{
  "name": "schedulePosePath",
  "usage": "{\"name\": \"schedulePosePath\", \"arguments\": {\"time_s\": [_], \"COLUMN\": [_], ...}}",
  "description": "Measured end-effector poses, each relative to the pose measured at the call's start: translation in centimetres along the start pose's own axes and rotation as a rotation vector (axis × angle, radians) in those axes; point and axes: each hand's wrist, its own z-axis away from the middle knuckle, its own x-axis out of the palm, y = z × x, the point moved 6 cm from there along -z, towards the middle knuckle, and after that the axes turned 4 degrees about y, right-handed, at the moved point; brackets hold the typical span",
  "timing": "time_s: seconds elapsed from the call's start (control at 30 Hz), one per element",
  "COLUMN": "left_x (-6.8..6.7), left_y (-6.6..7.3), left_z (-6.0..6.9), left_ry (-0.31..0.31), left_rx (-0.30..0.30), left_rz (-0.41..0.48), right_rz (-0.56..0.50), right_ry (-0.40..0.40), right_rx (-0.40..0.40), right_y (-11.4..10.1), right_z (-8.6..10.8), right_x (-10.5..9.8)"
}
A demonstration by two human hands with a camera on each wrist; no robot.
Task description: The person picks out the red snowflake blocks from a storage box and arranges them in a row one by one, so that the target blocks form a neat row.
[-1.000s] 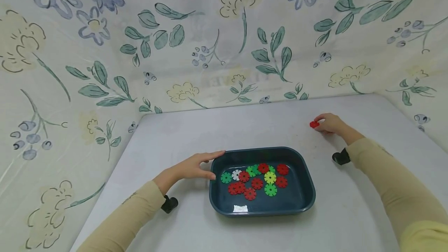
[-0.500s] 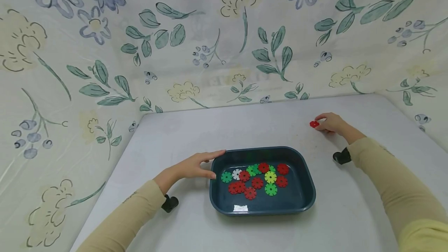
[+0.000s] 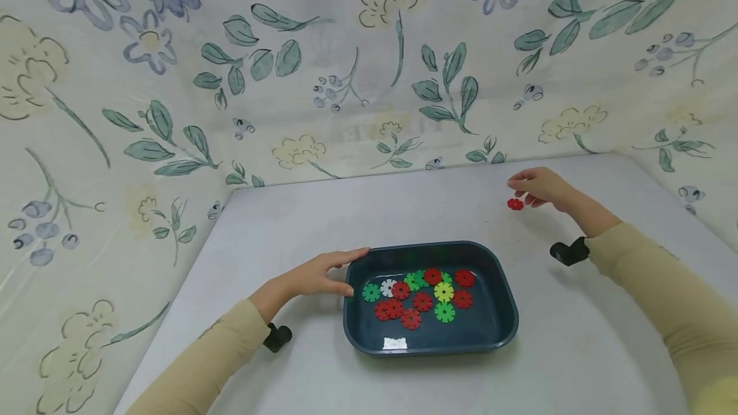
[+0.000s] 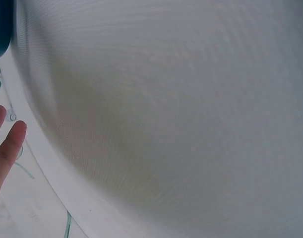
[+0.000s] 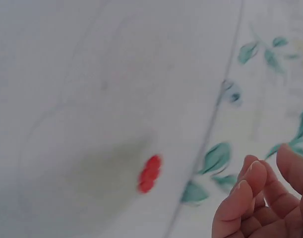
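On the white table at the back right lies a red notched disc point(image 3: 515, 204), also seen in the right wrist view as a red disc point(image 5: 150, 174). The right hand point(image 3: 541, 187) hovers just above and behind it, fingers loosely bent and holding nothing; in the right wrist view that hand point(image 5: 265, 198) is apart from the disc. A dark blue tray point(image 3: 429, 346) holds several flower-like discs, red, green, one yellow point(image 3: 444, 292) and one white point(image 3: 388, 287). The left hand point(image 3: 314, 274) touches the tray's left rim with thumb and forefinger spread. Two of its fingers point(image 4: 8, 146) show in the left wrist view.
The white table point(image 3: 300, 223) reaches back to a floral cloth point(image 3: 346, 107) that rises behind and on both sides. A black wrist device point(image 3: 279, 337) sits at the left sleeve, another black device point(image 3: 569, 252) at the right sleeve.
The right hand has let go of the red disc and risen slightly above it; the disc stays on the table. The left hand keeps its place at the tray.
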Motion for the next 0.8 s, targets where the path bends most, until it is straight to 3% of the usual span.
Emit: {"name": "schedulePosePath", "arguments": {"time_s": [0.27, 0.47, 0.8], "left_x": [0.0, -0.1, 0.0], "left_y": [0.0, 0.3, 0.2], "left_z": [0.0, -0.1, 0.0], "left_ry": [0.001, -0.003, -0.005], "left_rx": [0.001, 0.005, -0.001], "left_rz": [-0.007, -0.001, -0.002], "right_rz": [-0.027, -0.040, -0.007], "right_ry": [-0.110, -0.194, -0.384], "right_rx": [-0.118, -0.248, -0.335], "right_y": [-6.6, -11.0, -15.4], "right_z": [2.6, 4.7, 7.5], "right_x": [2.0, 4.2, 9.7]}}
